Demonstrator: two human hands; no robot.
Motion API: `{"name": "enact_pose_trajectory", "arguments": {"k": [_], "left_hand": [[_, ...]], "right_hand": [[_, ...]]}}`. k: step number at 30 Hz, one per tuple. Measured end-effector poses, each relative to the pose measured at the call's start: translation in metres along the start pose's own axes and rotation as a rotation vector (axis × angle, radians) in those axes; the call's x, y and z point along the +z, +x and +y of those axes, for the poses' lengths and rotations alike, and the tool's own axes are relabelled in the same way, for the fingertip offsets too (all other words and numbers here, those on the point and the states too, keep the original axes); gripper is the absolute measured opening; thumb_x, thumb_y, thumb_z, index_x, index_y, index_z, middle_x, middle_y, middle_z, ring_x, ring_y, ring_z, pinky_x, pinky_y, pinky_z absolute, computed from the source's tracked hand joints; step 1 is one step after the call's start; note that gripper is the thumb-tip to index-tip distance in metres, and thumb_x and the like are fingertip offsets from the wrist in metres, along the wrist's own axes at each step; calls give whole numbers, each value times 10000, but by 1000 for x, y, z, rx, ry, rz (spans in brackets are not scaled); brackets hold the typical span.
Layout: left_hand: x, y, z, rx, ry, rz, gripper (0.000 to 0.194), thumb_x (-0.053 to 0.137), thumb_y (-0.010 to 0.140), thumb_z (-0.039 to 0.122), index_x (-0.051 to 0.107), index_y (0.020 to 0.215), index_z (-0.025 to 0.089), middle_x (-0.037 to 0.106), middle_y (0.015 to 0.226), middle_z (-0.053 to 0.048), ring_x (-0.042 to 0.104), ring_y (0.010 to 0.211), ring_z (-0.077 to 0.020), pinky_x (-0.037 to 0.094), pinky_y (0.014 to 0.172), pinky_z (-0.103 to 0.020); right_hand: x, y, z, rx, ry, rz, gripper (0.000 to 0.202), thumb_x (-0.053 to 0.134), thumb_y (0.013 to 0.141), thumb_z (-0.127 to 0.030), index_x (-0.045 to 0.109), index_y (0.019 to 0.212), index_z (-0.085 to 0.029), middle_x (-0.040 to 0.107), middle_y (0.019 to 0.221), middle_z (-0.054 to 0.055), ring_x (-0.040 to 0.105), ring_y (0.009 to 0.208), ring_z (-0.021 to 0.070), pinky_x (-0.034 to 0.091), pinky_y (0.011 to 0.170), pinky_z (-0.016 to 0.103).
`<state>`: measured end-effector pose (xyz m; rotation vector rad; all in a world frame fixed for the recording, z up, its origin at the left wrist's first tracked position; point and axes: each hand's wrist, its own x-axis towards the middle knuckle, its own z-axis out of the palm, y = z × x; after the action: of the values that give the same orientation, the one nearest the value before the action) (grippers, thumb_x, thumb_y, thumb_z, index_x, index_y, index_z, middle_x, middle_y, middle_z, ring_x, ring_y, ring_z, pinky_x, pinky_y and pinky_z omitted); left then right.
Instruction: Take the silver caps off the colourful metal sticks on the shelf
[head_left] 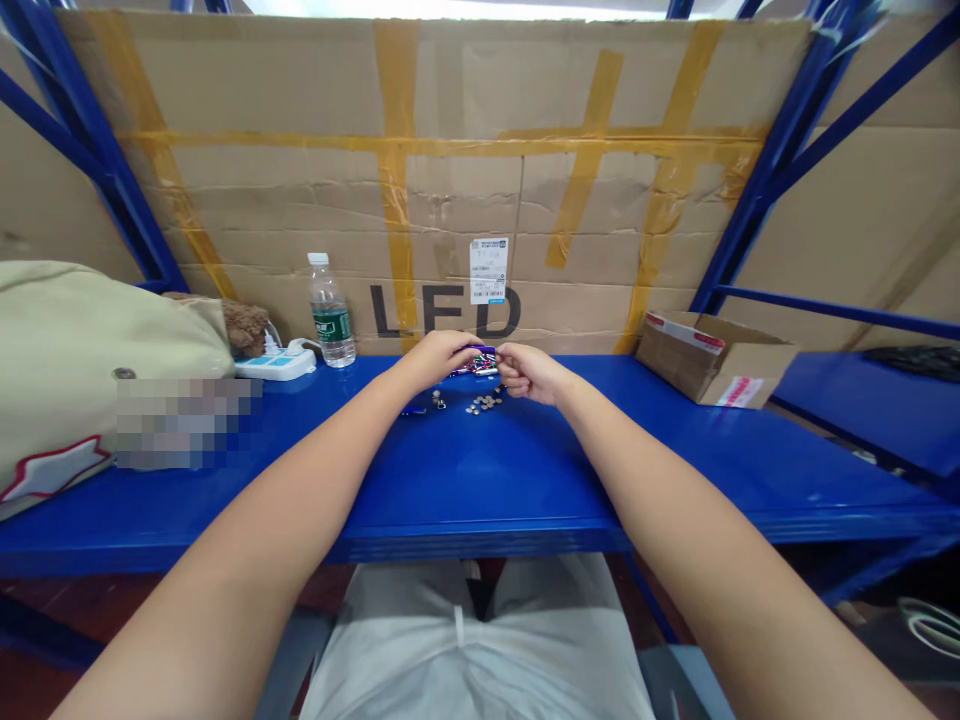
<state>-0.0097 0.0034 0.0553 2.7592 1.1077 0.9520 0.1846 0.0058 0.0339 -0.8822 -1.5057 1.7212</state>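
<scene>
My left hand (441, 356) is closed, its fingers round a small purple tube (482, 349). At the tube's right end, my right hand (531, 374) is closed in a pinch; what sits between its fingertips is too small to make out. Just behind and below the tube lies a pile of shiny coloured small pieces (480, 368). Several round silver discs like button cells (486, 403) are scattered on the blue table (480, 470) in front of my hands. Small metal parts (439, 401) and a dark blue piece (413, 410) lie to the left of the discs.
A water bottle (331, 315) stands behind a white power strip (277, 363) at the left. Nearer lies a pale green bag (67, 340). An open cardboard box (705, 360) sits at the right. A tall taped cardboard sheet (300, 200) closes off the back between blue frame posts.
</scene>
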Motion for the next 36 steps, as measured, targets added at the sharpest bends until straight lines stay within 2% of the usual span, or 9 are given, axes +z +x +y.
{"name": "enact_pose_trajectory", "arguments": {"k": [6,10,13,16,21,25,27,30,36], "left_hand": [[-2,1,8,-47,17,44,284,411,914,313,647,893,157,679,835,-39,601,807,-168,424,746,-272],[0,-1,13,-267,-72,-36,468,340,933,429,560,617,163,545,506,-10,532,544,-146,419,625,-280],[3,-1,13,-309,-294,-85,379,418,902,448,613,755,158,562,543,6,516,496,-123,422,568,-262],[3,-1,12,-260,-328,-9,277,577,821,377,625,995,167,609,644,10,536,536,-119,419,558,-249],[3,-1,11,-381,-358,-118,456,401,897,515,622,750,144,533,533,3,483,464,-104,392,515,-247],[4,-1,10,-328,-421,-76,283,535,851,432,590,891,158,594,678,5,503,505,-86,380,505,-215],[4,-1,10,-334,-381,-55,282,527,856,427,581,822,152,584,652,4,492,493,-83,378,510,-216],[6,-2,9,-396,-371,-164,450,367,917,482,513,647,153,521,549,1,461,456,-88,364,500,-228],[5,-3,10,-333,-319,-338,325,436,878,455,563,794,167,503,605,23,431,499,-92,341,519,-231]], "right_hand": [[2,-2,-2,-26,116,-67,299,373,881,-220,243,613,-205,234,456,-84,133,378,56,194,365,174],[3,-3,-3,-90,28,13,283,391,859,-205,236,622,-208,243,455,-84,153,374,55,173,367,178],[3,-4,-2,-154,-69,67,242,394,856,-207,276,645,-209,270,460,-81,171,371,58,162,362,179],[2,-3,-1,-166,-90,53,225,402,849,-208,292,652,-210,273,468,-79,176,375,59,162,358,179],[3,-3,-1,-189,-90,48,224,424,835,-213,296,652,-206,275,467,-79,182,381,56,172,363,175],[6,-5,-3,-154,-142,82,214,436,820,-207,306,650,-205,283,470,-76,186,383,56,162,361,181],[6,-6,-3,-145,-158,72,211,437,821,-213,311,652,-204,287,476,-74,192,385,56,165,363,183],[6,-5,-1,-162,-180,85,194,434,826,-219,322,669,-204,303,486,-72,199,384,56,168,368,182],[1,-2,3,-126,-289,127,140,423,830,-223,379,699,-198,304,513,-64,221,401,61,165,379,188]]}}
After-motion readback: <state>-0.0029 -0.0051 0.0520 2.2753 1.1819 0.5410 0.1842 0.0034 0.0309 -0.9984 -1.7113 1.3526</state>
